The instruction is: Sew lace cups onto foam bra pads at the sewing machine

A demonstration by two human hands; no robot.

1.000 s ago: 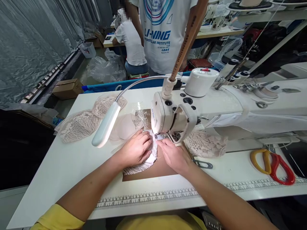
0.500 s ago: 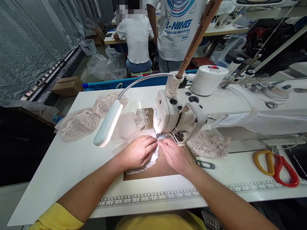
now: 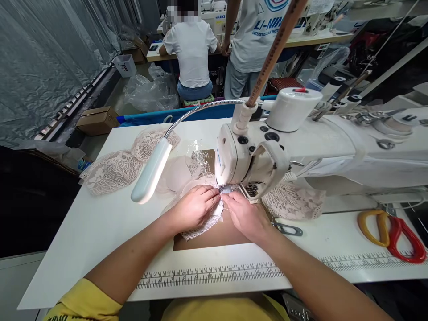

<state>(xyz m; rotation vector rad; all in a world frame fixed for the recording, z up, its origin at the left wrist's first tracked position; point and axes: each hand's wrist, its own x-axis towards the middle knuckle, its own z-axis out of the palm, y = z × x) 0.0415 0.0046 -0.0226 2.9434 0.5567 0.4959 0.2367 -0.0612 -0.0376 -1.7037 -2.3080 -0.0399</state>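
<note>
Under the needle end of a white sewing machine (image 3: 234, 154) lies a pale pink lace bra cup (image 3: 205, 225). My left hand (image 3: 195, 207) presses on the lace, its fingertips pinched close to the presser foot (image 3: 227, 189). From the other side my right hand (image 3: 245, 214) meets it, thumb and index finger closed on the edge of the lace just in front of the foot. The fingertips of both hands nearly touch. Below the lace is a brown metal plate (image 3: 214, 240). The needle itself is hidden.
More lace cups (image 3: 113, 171) lie on the left of the white table (image 3: 83, 236); another lace piece (image 3: 294, 200) is right of the needle. A lamp (image 3: 150, 171) hangs over the table. Scissors (image 3: 406, 238) lie at right. Two people (image 3: 194, 53) are beyond the table.
The lace has shifted slightly forward under the presser foot, and both hands have moved a little with it. Behind, the standing person has leaned towards the seated one. The view has shifted slightly.
</note>
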